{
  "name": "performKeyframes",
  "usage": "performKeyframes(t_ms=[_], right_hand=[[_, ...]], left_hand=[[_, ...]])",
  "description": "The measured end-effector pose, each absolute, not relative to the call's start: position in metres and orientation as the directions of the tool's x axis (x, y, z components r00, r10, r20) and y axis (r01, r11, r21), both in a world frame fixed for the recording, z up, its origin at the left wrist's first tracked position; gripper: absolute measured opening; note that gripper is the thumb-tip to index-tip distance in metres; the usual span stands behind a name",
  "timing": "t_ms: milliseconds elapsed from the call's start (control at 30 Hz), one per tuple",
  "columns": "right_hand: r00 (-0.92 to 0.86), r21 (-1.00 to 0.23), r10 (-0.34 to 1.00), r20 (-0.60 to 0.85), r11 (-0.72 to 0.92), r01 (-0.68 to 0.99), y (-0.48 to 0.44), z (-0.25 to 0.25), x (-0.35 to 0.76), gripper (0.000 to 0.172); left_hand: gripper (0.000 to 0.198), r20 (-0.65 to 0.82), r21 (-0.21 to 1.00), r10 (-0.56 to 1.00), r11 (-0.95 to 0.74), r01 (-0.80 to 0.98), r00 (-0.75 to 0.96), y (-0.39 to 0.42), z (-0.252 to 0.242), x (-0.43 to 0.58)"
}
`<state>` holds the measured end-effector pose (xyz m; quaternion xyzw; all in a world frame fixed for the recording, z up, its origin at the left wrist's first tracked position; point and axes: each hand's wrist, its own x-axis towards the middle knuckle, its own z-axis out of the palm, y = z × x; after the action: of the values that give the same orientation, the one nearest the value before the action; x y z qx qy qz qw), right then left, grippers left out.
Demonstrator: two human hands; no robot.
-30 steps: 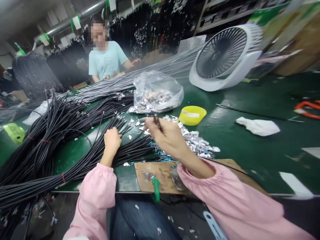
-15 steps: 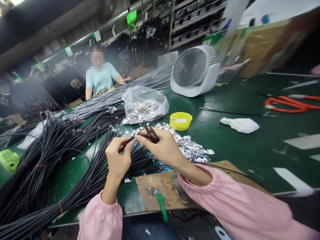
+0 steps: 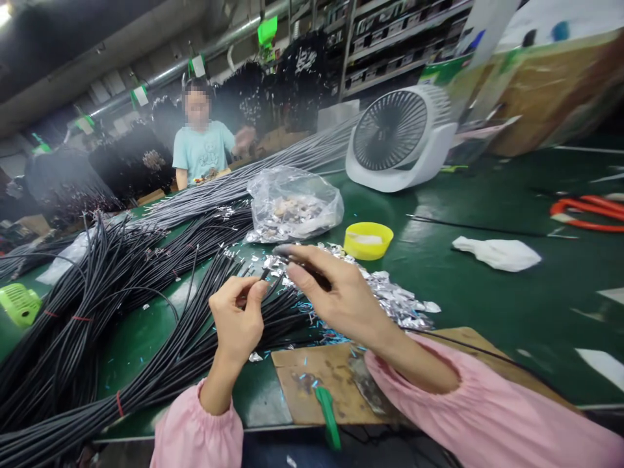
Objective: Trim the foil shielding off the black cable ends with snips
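My left hand pinches the end of one black cable lifted from the big bundle of black cables on the green table. My right hand is just right of it, fingers curled round a small dark tool whose shape I cannot make out. The two hands nearly meet over the cable ends. A heap of silver foil scraps lies beyond my right hand. A brown board with a green-handled tool sits at the table's near edge.
A clear bag of foil scraps, a yellow bowl, a white fan, a white rag and orange-handled tools are on the table. A person in a light-blue shirt sits across. A green object lies far left.
My left hand rose from the bundle with one cable end pinched. My right hand came in beside it with the dark tool. The view tilted upward.
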<state>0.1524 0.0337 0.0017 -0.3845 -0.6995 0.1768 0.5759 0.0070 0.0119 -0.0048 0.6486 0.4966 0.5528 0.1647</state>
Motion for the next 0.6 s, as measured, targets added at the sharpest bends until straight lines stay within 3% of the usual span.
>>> performKeyframes(t_ms=[233, 467, 600], right_hand=[[-0.11, -0.693, 0.747, 0.656, 0.654, 0.305, 0.0309, 0.0036, 0.1534, 0.023], [-0.064, -0.731, 0.768, 0.637, 0.629, 0.265, 0.0301, 0.0049, 0.1526, 0.019], [0.04, -0.76, 0.777, 0.628, 0.602, 0.244, 0.0292, 0.008, 0.153, 0.016]], left_hand=[[0.011, 0.54, 0.808, 0.828, -0.458, 0.37, -0.153, 0.012, -0.0074, 0.0052], [0.022, 0.37, 0.918, 0.922, -0.345, 0.197, -0.11, 0.011, -0.0054, 0.0078], [0.014, 0.445, 0.855, 0.89, -0.389, 0.344, -0.1, 0.0074, -0.0022, 0.0082]])
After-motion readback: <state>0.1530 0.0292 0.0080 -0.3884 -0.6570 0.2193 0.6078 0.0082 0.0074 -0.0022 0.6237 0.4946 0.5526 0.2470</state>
